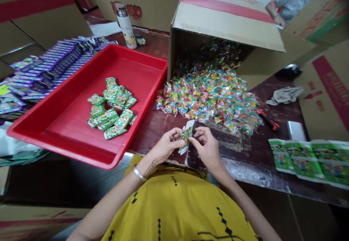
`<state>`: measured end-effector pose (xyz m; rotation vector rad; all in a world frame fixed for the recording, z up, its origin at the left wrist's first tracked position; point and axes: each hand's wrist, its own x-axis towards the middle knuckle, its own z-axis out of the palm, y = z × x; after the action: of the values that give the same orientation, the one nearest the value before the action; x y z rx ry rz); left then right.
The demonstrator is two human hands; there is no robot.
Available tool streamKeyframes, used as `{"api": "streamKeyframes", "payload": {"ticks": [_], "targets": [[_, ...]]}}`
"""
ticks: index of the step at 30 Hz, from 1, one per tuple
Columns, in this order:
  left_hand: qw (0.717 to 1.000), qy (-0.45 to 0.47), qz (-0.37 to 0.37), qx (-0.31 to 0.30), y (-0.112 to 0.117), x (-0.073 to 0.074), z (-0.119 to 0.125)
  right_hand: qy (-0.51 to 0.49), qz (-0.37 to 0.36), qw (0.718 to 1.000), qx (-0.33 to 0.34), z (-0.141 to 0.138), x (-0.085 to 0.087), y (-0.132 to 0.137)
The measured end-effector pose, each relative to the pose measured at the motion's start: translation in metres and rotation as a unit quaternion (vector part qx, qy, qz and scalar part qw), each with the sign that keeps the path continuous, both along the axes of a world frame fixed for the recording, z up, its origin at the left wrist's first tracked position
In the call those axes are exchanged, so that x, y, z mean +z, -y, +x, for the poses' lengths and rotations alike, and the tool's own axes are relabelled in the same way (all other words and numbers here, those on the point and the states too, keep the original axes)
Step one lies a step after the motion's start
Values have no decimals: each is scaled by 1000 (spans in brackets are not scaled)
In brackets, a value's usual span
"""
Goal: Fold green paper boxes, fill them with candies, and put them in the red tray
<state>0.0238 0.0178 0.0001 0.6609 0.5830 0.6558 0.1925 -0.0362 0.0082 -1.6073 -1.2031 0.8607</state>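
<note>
In front of my body I hold a small green printed carton (187,134) with its white end flaps sticking out at top and bottom. My left hand (169,144) grips its left side, thumb across the front. The fingers of my right hand (205,145) pinch its right edge. Just beyond the hands lies a heap of clear-wrapped colourful candies (212,95), spilling from a cardboard box (226,19) tipped on its side. To the left, a red tray (68,99) holds a loose pile of closed green cartons (113,106).
Purple cartons (57,62) are stacked left of the tray. A flask (127,28) and a small cup (140,39) stand behind it. At right lie a cutter knife (268,120), a grey cloth (285,95) and flat green cartons (307,159). Another person's hand (278,19) shows at the back.
</note>
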Motion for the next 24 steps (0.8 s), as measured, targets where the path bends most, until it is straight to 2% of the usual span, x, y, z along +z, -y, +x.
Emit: {"api": "streamKeyframes", "payload": {"ticks": [1, 3, 5, 8, 10, 12, 15, 16, 17, 18, 20, 21, 22, 24], "targets": [[1000, 3, 1, -3, -1, 0, -2, 55, 33, 998, 12, -2, 3, 0], [1000, 6, 7, -12, -1, 1, -6, 113, 66, 987, 89, -4, 10, 1], [999, -4, 20, -26, -2, 1, -9, 94, 56, 982, 156, -3, 17, 1], [996, -38, 40, -73, -2, 1, -14, -14, -35, 981, 190, 4, 25, -1], [989, -52, 62, -123, -2, 3, -18, -60, -133, 960, 240, 12, 31, -4], [980, -57, 91, -170, -2, 5, -23, -42, -200, 928, 310, 21, 38, -7], [970, -73, 121, -199, -1, 11, -27, -2, -232, 893, 387, 29, 45, -12], [970, -80, 123, -195, 0, 12, -27, -10, -229, 893, 387, 29, 46, -12], [973, -85, 118, -181, 0, 14, -27, -30, -212, 908, 360, 28, 46, -12], [978, -86, 105, -156, 0, 15, -25, -54, -179, 935, 302, 25, 44, -12], [991, -79, 65, -81, 0, 16, -20, -94, -80, 983, 135, 17, 39, -10], [995, -76, 44, -37, 1, 16, -17, -101, -34, 992, 66, 12, 34, -9], [997, -74, 26, 5, 1, 15, -13, -98, -3, 995, 25, 6, 30, -8], [995, -72, 12, 71, 2, 12, -6, -86, 9, 996, 26, -5, 19, -6]]}}
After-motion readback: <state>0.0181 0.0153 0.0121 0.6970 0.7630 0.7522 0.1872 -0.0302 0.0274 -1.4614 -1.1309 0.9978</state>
